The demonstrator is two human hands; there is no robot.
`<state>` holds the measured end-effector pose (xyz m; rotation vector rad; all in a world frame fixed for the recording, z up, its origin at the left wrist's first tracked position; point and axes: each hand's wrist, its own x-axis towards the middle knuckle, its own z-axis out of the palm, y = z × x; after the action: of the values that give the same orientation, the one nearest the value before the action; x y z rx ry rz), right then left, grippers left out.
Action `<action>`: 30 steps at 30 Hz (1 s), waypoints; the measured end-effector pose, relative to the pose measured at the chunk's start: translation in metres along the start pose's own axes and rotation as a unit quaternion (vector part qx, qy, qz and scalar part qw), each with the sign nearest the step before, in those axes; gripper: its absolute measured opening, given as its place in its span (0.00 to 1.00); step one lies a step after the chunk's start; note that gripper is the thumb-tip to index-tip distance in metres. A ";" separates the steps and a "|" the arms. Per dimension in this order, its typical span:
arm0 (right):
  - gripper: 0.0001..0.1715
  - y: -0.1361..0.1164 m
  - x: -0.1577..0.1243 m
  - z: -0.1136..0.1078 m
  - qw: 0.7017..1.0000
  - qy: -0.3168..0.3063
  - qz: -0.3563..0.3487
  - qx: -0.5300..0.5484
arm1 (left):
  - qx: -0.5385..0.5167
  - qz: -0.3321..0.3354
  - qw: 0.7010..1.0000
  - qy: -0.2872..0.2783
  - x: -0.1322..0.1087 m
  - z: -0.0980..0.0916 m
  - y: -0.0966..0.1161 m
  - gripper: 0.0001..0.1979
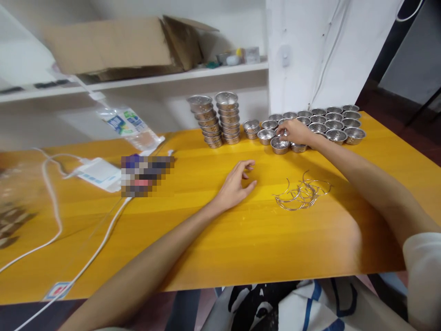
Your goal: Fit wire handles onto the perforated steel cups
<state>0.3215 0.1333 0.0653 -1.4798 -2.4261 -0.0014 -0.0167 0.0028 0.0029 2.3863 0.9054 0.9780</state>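
Rows of small perforated metal cups stand at the back right of the yellow table. My right hand reaches over the left part of these rows, its fingertips down at one cup; whether they grip its rim is hidden. My left hand rests at the table's middle with fingers apart and nothing in it. To the right of that hand lies a loose pile of thin curved metal wires. Two tall stacks of the same cups, a left stack and a right stack, stand behind my left hand.
A clear plastic bottle and a white box-shaped device with white cables occupy the left side, beside a blurred-out patch. Above the table's back edge runs a white shelf carrying a cardboard box.
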 end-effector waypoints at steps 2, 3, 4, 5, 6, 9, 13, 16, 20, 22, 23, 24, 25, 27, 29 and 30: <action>0.20 -0.002 -0.003 -0.003 1.000 0.000 0.003 -0.006 | 0.004 0.003 1.000 -0.002 0.000 0.000 0.000 0.26; 0.22 -0.004 -0.003 -0.006 1.000 0.004 0.003 -0.011 | 0.005 0.003 1.000 -0.002 0.000 0.000 0.001 0.26; 0.25 -0.007 -0.002 -0.010 1.000 0.014 -0.001 -0.017 | 0.007 0.003 1.000 -0.001 0.000 0.000 0.001 0.25; 0.27 -0.010 0.002 -0.013 0.999 0.028 -0.006 -0.024 | 0.008 0.003 1.000 -0.001 0.000 0.000 0.001 0.25; 0.27 -0.014 0.008 -0.017 0.998 0.043 -0.013 -0.033 | 0.009 0.004 1.000 -0.002 0.000 0.000 0.002 0.24; 0.26 -0.030 0.042 -0.019 0.998 0.042 -0.023 -0.052 | 0.009 0.009 1.000 -0.005 0.001 0.001 0.002 0.24; 0.24 -0.050 0.092 0.000 0.999 -0.017 0.000 -0.046 | -0.001 0.017 1.000 -0.002 0.001 0.003 0.003 0.25; 0.17 -0.056 0.112 0.017 0.999 -0.014 0.017 -0.041 | -0.006 0.016 1.000 -0.006 0.001 0.003 0.004 0.26; 0.15 -0.054 0.119 0.028 0.999 -0.006 0.027 -0.040 | -0.017 0.011 1.000 -0.009 0.001 0.002 0.006 0.27; 0.16 -0.053 0.121 0.029 0.999 -0.002 0.030 -0.035 | -0.017 0.011 1.000 -0.007 0.002 0.002 0.007 0.27; 0.18 -0.053 0.121 0.029 0.999 0.004 0.033 -0.028 | -0.016 0.012 1.000 -0.007 0.002 0.002 0.007 0.27; 0.20 -0.052 0.122 0.029 0.999 0.011 0.036 -0.017 | -0.015 0.011 1.000 -0.008 0.002 0.002 0.007 0.27; 0.22 -0.052 0.122 0.029 0.999 0.019 0.038 -0.004 | -0.014 0.010 1.000 -0.008 0.002 0.002 0.008 0.27; 0.27 -0.053 0.121 0.028 0.999 0.030 0.038 0.020 | -0.013 0.008 1.000 -0.009 0.002 0.002 0.008 0.27; 0.32 -0.055 0.119 0.025 0.998 0.038 0.034 0.031 | -0.014 0.007 1.000 -0.009 0.002 0.002 0.007 0.26; 0.34 -0.056 0.117 0.023 0.998 0.041 0.035 0.033 | -0.015 0.008 1.000 -0.007 0.002 0.002 0.007 0.27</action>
<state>0.2172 0.2127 0.0812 -1.5037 -2.2864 0.0327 -0.0110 -0.0008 0.0064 2.3753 0.8620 0.9725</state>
